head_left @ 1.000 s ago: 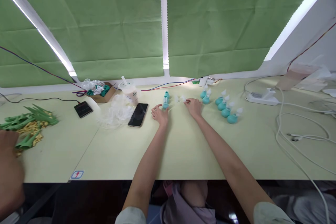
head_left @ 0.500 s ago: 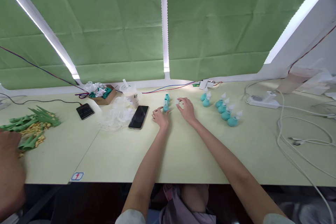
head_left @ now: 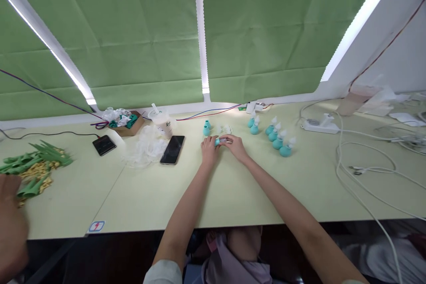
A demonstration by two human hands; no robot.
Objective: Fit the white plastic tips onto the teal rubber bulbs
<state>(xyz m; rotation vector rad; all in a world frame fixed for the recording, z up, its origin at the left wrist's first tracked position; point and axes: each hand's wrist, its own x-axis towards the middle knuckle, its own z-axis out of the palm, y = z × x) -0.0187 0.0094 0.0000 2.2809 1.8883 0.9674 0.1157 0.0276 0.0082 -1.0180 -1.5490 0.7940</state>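
My left hand (head_left: 208, 148) is closed on a small teal bulb (head_left: 217, 141) that lies tilted on its side, neck to the right. At that neck, my right hand (head_left: 236, 145) pinches a clear pointed tip (head_left: 224, 140); whether it is seated in the bulb I cannot tell. Just beyond my hands stand two open-necked teal bulbs (head_left: 207, 131), beside a scatter of small clear pieces (head_left: 224, 129). To the right, several teal bulbs (head_left: 285, 150) with translucent pointed tips stand upright in two groups.
Left of my hands lie a phone (head_left: 172, 150), a crumpled clear bag (head_left: 146, 146) and a drink cup (head_left: 163, 124). A power strip (head_left: 321, 124) and white cables (head_left: 361, 202) occupy the right side. At far left, another person's hand (head_left: 9, 186) touches green pieces (head_left: 31, 190).
My left hand has picked up a teal bulb and shifted right. My right hand has come back from the clear pieces with a tip, and the two hands now meet. The camera has turned slightly.
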